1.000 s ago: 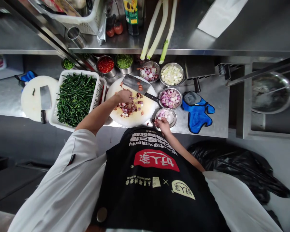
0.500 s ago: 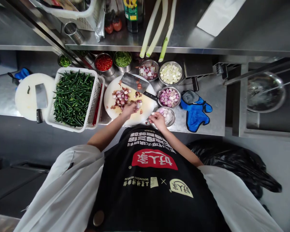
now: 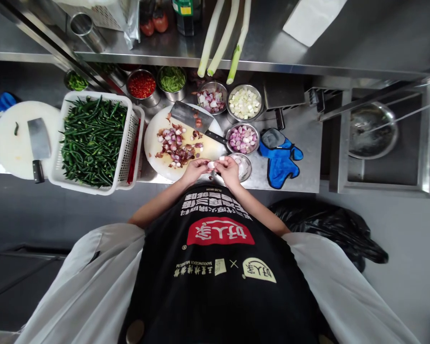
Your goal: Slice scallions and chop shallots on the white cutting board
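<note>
My left hand (image 3: 194, 172) and my right hand (image 3: 229, 171) meet at the front edge of the round white board (image 3: 152, 155). Pinched between the fingertips of both is a small pale shallot (image 3: 211, 165). Another pale piece (image 3: 222, 158) shows at my right fingers. Shallots and brown skins (image 3: 174, 141) lie on the board, with a cleaver (image 3: 188, 117) behind them. Beside my right hand is a steel bowl (image 3: 246, 177) of peeled pieces, partly hidden by that hand. Behind it stands a bowl of purple shallots (image 3: 242, 138).
At left are a white basket of green chillies (image 3: 93, 138) and a second board (image 3: 10, 143) with a cleaver (image 3: 39, 138). Blue gloves (image 3: 281, 165) lie right of the bowls. Bowls of chopped vegetables line the back, below a shelf edge (image 3: 272, 66). A sink (image 3: 387, 179) is far right.
My left hand has moved from the shallots on the board toward my front, and now meets my right hand at a shallot. The whole view has shifted, with things lying further left.
</note>
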Available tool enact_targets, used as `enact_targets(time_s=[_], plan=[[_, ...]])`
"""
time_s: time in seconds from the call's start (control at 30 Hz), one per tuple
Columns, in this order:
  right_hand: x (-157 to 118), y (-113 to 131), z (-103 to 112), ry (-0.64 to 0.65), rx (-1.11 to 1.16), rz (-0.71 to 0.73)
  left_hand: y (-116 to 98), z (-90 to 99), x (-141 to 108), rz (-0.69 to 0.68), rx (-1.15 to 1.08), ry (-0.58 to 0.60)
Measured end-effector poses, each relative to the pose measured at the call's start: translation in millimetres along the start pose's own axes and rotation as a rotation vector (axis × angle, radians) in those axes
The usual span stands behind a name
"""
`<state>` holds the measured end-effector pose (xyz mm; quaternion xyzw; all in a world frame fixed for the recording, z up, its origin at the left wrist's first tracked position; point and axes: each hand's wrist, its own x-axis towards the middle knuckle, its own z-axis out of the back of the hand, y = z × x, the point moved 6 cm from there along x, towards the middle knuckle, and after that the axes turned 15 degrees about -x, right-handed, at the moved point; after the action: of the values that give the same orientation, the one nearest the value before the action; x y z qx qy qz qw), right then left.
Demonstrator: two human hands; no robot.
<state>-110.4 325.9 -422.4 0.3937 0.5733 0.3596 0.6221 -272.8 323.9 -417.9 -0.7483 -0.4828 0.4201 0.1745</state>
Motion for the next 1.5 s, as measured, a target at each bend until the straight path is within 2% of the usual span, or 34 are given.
enact_targets(time_s=[0.2,0.3,0.4,0.47,0.63,0.73,0.9,1.0,1.1,1.27,1.37,1.5], plan=[[-5,0,-1,-0.008,-0.012,-0.001,1,-1.3,-2,-0.048,0.038,-0.072],[-5,-1,0,-0.012,-0.014,0.015,0,-3.8,0,-0.083,0.028,-0.058],[-6,-1,4,-0.07,-0.034,0.044,-2,-6.7,2,-0.138,0.043,-0.044],[-8,0,6,-0.088,-0.052,0.056,-4,-8.0,2,-0.18,0.086,-0.054],[-13,5,2,-0.033,-0.049,0.065,-11,-12.1,-3,-0.277,0.251,-0.079],[-13,5,2,-0.042,-0.039,0.051,-13,-11.4,-4,-0.29,0.278,-0.113],[-10,1,2,-0.013,0.046,-0.024,-8,-12.0,-3,-0.226,0.115,-0.102],[-10,0,4,0.008,0.117,-0.057,-4,-14.5,-3,-0.13,0.001,-0.072],[-9,0,7,0.02,0.192,-0.098,-3,-12.6,-3,-0.043,-0.119,-0.096],[-7,-3,12,0.057,0.273,-0.144,-8,-6.9,-1,-0.001,-0.191,-0.142],[-6,-4,14,0.056,0.238,-0.103,-5,-8.7,0,0.065,-0.196,-0.134],[-5,2,17,0.001,0.076,0.062,4,-14.5,0,0.173,-0.152,-0.108]])
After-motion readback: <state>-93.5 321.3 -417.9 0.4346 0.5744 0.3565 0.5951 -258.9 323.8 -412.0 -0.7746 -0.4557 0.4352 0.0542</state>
